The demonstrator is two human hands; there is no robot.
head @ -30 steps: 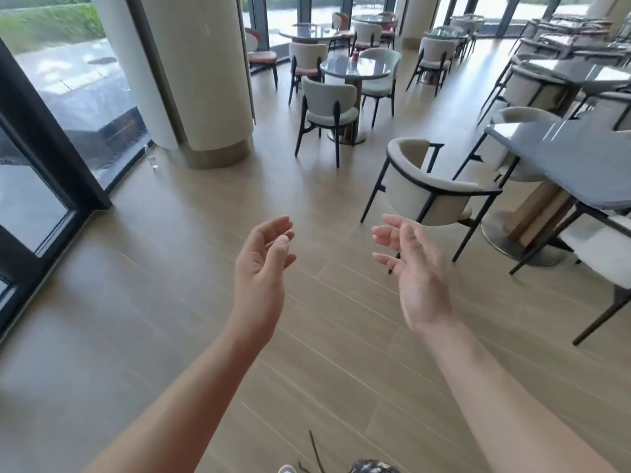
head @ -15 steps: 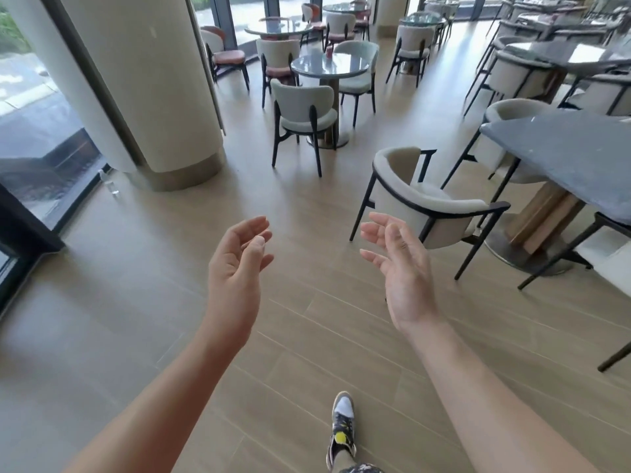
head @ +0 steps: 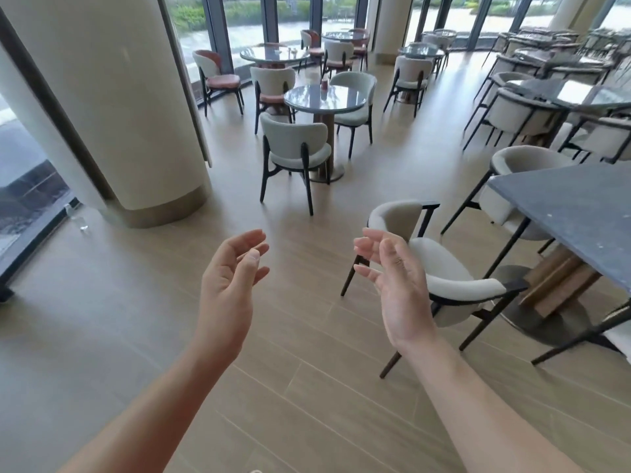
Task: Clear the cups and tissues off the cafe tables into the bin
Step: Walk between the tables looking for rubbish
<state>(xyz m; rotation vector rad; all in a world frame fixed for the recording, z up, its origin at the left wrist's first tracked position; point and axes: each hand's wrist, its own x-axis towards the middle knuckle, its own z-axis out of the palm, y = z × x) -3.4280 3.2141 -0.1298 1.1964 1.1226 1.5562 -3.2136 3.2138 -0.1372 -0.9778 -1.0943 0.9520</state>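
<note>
Both your left hand (head: 232, 285) and right hand (head: 399, 281) hang empty, fingers loosely spread. A red cup (head: 324, 84) sits on the far round bench (head: 324, 97). Chairs crowd it; a hurried reach risks tipping the cup.

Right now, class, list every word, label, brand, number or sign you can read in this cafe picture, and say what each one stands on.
None can be read.
The small red object on the round grey table: any label too small and blurred to read.
The small clear bottle on the floor by the pillar: no readable label.
The left hand and right hand are open and empty, holding nothing printed.
</note>
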